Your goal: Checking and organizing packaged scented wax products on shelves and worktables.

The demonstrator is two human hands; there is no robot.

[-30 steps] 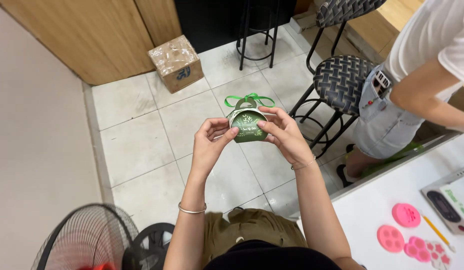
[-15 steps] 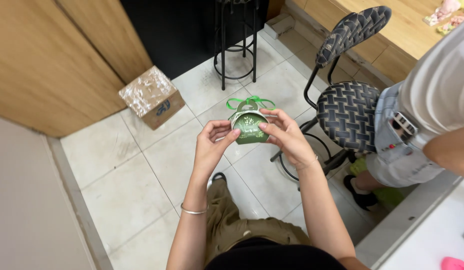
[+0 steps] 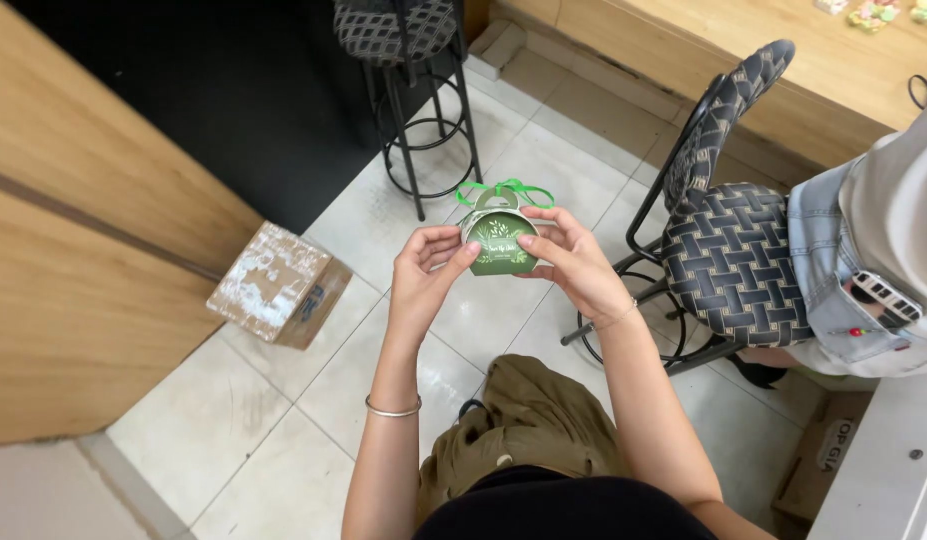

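I hold a small green gift box (image 3: 500, 246) with a pale leaf print and a green ribbon bow (image 3: 505, 190) on top, out in front of me above the tiled floor. My left hand (image 3: 428, 268) grips its left side, thumb on the front face. My right hand (image 3: 573, 258) holds its right side, fingers curled round the top edge. A silver bangle sits on my left wrist and a thin bracelet on my right.
A taped cardboard box (image 3: 278, 285) lies on the floor at left by a wooden wall. A black bar stool (image 3: 408, 60) stands ahead. A woven chair (image 3: 735, 255) is at right, with another person (image 3: 873, 270) seated beside it. A white table corner (image 3: 878, 470) is lower right.
My view has swung left and forward: the fan and the table with pink pieces left the view. The gift box stays held between both hands in the same grip.
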